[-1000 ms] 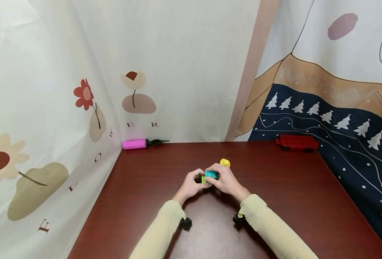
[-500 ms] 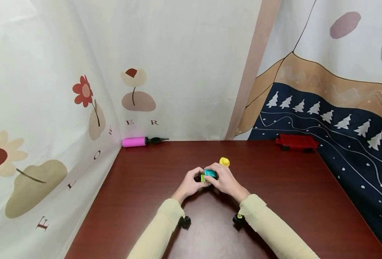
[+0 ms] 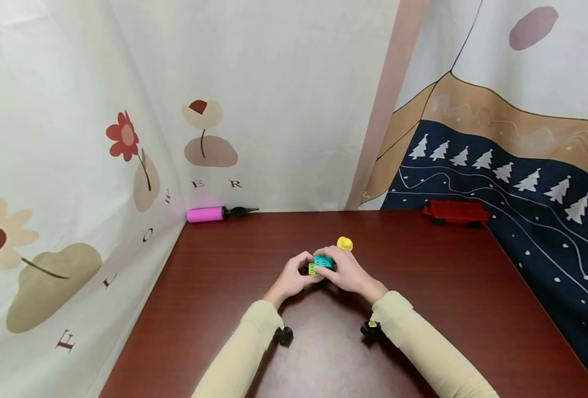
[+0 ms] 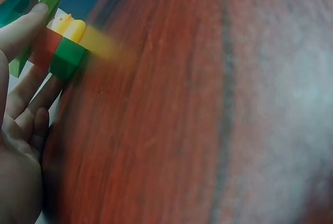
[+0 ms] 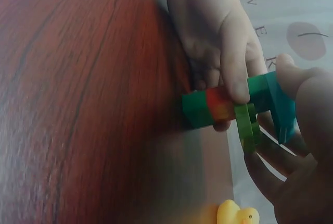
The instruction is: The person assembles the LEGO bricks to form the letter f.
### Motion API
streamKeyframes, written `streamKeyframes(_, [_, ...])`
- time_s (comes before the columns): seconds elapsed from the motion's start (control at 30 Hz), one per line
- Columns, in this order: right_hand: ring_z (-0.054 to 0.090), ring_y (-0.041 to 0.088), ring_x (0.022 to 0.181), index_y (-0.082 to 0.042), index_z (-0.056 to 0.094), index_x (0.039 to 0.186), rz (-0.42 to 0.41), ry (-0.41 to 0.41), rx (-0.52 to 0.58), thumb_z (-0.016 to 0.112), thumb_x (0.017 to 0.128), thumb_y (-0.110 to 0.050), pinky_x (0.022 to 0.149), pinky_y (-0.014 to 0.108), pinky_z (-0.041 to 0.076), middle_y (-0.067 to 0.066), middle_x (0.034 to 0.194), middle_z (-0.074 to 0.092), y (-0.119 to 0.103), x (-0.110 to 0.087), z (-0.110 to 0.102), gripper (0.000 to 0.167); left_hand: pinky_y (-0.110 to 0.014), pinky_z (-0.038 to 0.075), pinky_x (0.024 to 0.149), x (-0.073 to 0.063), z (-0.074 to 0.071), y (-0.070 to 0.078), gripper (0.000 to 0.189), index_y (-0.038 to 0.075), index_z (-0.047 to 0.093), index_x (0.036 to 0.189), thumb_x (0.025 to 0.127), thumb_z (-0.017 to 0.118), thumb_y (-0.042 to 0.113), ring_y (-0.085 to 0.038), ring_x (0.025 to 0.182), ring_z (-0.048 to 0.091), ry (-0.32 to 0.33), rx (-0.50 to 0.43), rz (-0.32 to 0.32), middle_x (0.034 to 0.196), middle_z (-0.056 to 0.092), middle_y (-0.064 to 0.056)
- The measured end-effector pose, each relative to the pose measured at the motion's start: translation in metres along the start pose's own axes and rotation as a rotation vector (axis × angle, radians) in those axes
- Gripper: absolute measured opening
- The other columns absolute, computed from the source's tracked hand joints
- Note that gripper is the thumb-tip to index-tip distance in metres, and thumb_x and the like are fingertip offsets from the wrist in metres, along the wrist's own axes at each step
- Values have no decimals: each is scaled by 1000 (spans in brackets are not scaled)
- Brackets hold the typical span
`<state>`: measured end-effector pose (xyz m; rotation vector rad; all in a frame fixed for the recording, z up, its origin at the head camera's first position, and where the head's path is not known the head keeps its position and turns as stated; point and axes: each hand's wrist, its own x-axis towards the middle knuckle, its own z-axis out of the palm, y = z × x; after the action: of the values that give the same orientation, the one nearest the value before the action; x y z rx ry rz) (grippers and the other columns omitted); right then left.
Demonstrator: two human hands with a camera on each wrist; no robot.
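Observation:
Both hands meet over the middle of the table around a small stack of toy building bricks. My left hand (image 3: pixel 292 277) grips the stack, its thumb pressed on the side near a red brick (image 5: pixel 217 101). A dark green brick (image 4: pixel 67 60) forms one end of the stack. Nearer the other end is a light green brick (image 5: pixel 246 127) that juts out sideways. With thumb and fingers, my right hand (image 3: pixel 349 271) holds the teal brick (image 3: pixel 323 261) at that end. Fingers partly hide the joints between bricks. A yellow rubber duck (image 3: pixel 345 244) sits just beyond the right hand.
At the table's back left lies a pink hand pump (image 3: pixel 206 214) with a black nozzle. A red toy wagon (image 3: pixel 456 212) stands at the back right corner. Printed cloth (image 3: pixel 284 110) hangs behind the dark red wooden table (image 3: pixel 214 309) and along its sides.
The head view has tilted slightly, so the scene sits a little higher in the frame. Both hands keep their hold on the bricks with barely any movement.

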<state>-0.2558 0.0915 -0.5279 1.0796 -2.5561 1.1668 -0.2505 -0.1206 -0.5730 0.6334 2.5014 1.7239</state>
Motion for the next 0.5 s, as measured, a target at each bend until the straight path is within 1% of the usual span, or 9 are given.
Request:
streamKeyframes(0.03, [64, 17, 103, -8, 70, 127, 6, -11, 3, 80, 96, -25, 89, 38, 55, 4, 121, 72, 1, -1, 0, 37, -33, 50, 88, -1, 0, 4, 27, 14, 66, 109, 90, 86, 16, -12, 96, 63, 4, 1, -7, 110, 74, -2])
streamKeyframes(0.13, [65, 18, 109, -7, 68, 134, 47, -32, 33, 80, 96, -23, 94, 39, 56, 5, 129, 70, 3, -6, -2, 43, -33, 50, 89, -3, 2, 3, 27, 14, 66, 108, 89, 86, 15, -13, 97, 64, 13, -4, -17, 110, 75, -2])
streamKeyframes(0.2, [66, 17, 109, -7, 67, 136, 67, -30, 58, 79, 96, -22, 94, 39, 57, 5, 130, 70, 5, -8, -2, 44, -34, 50, 89, -3, 3, 4, 27, 13, 67, 107, 89, 87, 15, -14, 96, 64, 16, -8, -23, 109, 75, -3])
streamKeyframes(0.23, [67, 17, 108, -8, 67, 136, 77, -23, 71, 79, 97, -21, 94, 38, 58, 5, 130, 70, 6, -9, -2, 43, -34, 51, 88, -3, 3, 4, 27, 13, 67, 106, 89, 87, 15, -15, 96, 65, 18, -9, -27, 108, 75, -3])
streamKeyframes(0.27, [67, 16, 106, -9, 67, 135, 85, -15, 84, 79, 97, -21, 93, 38, 58, 4, 128, 71, 7, -9, -2, 42, -32, 51, 86, -2, 3, 0, 26, 15, 67, 106, 89, 87, 17, -15, 95, 65, 18, -8, -25, 107, 75, -2])
streamKeyframes(0.37, [69, 15, 103, -11, 68, 132, 90, 13, 102, 78, 98, -21, 91, 38, 59, 3, 123, 72, 9, -7, -3, 36, -30, 52, 83, 1, 2, 4, 26, 15, 68, 109, 90, 86, 20, -14, 92, 65, 12, 3, -34, 107, 75, -2])
streamKeyframes(0.43, [69, 15, 101, -13, 69, 130, 104, 27, 106, 77, 99, -22, 90, 37, 59, 3, 120, 73, 10, -5, -4, 33, -30, 53, 83, 3, 1, 7, 27, 15, 69, 114, 92, 84, 22, -14, 93, 66, 3, 17, -44, 110, 74, -1])
streamKeyframes(0.5, [70, 16, 99, -13, 69, 130, 128, 42, 120, 75, 100, -22, 88, 37, 60, 4, 119, 73, 11, -3, -6, 32, -33, 54, 86, 5, -1, 10, 33, 16, 67, 122, 94, 82, 25, -15, 98, 68, -11, 35, -51, 116, 74, -1])
